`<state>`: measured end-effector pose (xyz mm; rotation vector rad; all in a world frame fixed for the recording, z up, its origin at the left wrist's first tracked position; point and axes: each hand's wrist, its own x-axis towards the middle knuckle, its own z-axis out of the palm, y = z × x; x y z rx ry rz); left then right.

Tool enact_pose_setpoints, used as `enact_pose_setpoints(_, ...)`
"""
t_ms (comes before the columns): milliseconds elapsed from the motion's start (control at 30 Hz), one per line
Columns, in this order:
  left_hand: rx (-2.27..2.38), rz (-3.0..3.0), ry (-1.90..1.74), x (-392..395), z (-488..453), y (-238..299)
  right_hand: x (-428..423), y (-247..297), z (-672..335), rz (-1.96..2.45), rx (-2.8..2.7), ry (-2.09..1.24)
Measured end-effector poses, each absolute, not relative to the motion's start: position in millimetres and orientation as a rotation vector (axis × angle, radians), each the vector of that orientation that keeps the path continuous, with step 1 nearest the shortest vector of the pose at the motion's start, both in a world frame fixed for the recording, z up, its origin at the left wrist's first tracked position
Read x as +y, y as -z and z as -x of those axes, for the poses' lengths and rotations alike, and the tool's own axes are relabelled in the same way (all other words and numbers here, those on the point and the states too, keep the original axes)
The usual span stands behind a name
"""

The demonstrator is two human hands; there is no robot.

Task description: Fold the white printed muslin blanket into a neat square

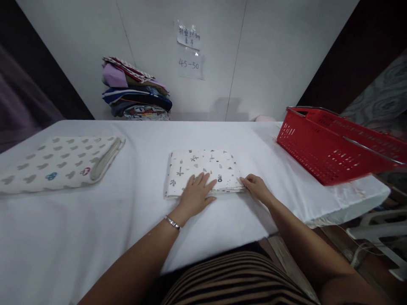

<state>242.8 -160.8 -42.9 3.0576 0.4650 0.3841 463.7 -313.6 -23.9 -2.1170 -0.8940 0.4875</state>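
Observation:
A folded white cloth [203, 167] printed with small grey and brown figures lies flat in front of me. My left hand [196, 195] rests on its near edge, fingers spread and palm down, with a silver bracelet at the wrist. At the cloth's near right corner, my right hand [254, 186] pinches the folded edge between thumb and fingers. Further left lies another folded white cloth [63, 163], thicker and patterned with grey shapes plus one blue and one red figure. Neither hand touches it.
A white sheet [146, 220] covers the table. On the right, a red plastic basket [330, 146] with metal handles stands near the table edge. Several folded fabrics form a stack [136, 91] against the back wall. Paper notes [190, 63] hang there. A white plastic stool [378, 233] stands lower right.

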Motion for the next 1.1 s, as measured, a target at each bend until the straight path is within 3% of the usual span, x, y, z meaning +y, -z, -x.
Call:
enact_pose_setpoints(767, 0.469, -3.074, -0.367, -161, -244, 40, -326, 11, -453, 2.015, -0.736, -0.838)
enact_pose_setpoints(1100, 0.462, -3.075, -0.402, -159, -244, 44, -323, 20, -454, 2.152, -0.82, -0.739)
